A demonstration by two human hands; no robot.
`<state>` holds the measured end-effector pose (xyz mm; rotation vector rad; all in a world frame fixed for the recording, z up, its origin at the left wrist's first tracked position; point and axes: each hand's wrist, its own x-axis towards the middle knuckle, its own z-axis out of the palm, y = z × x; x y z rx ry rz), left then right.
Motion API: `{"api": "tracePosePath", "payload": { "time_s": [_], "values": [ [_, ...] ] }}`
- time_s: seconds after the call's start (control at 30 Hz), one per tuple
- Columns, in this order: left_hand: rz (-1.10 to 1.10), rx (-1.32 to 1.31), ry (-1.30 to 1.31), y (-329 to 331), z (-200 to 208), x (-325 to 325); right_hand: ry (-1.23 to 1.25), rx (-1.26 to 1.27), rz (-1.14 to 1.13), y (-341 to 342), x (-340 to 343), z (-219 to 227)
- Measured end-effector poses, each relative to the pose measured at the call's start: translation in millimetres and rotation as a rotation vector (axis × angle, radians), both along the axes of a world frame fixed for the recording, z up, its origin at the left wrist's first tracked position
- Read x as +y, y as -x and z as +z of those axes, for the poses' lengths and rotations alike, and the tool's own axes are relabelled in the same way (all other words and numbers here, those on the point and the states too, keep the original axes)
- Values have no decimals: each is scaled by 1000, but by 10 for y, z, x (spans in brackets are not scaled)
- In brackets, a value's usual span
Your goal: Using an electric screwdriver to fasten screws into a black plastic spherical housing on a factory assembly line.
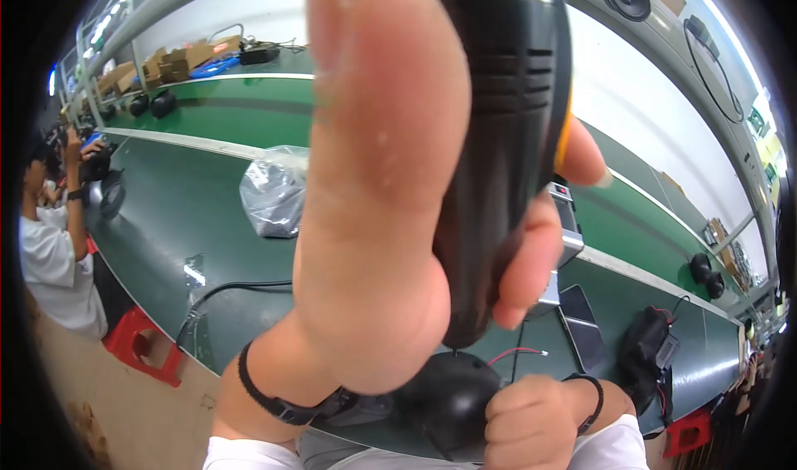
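My left hand [374, 179] looms large in the middle, wrapped round a black electric screwdriver [506, 138] held upright. Its thumb faces me and the fingertips show on the far right side of the tool. The thin bit points down at the top of a glossy black rounded housing [452, 399] near the table's front edge; whether it touches a screw cannot be made out. Against the housing's right side, my right hand [531, 420] is closed, its fingertips hidden. A red wire with a small white connector [519, 352] sticks out behind the housing.
On the green table [166, 196] lie a clear plastic bag [274, 192], a black cable [241, 286], a dark phone-like slab [584, 329] and a black wired unit [647, 341]. A silver-edged box [569, 237] stands behind my left hand. A person [62, 246] works at far left, near a red stool [141, 345].
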<state>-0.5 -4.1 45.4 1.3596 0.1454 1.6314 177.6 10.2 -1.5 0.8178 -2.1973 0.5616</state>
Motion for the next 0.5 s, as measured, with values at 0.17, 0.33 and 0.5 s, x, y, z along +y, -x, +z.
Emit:
{"api": "tracePosePath", "payload": {
  "time_s": [0.17, 0.33, 0.5],
  "values": [
    [-19, -66, -23, -172, -57, 62, -39, 90, 35, -39, -81, -30],
    [24, -81, -38, -262, -4, -64, -77, -61, 120, -85, 57, -15],
    [62, -94, -63, -307, 12, -106, -26, 68, 68, -49, -89, -11]
  ]
}}
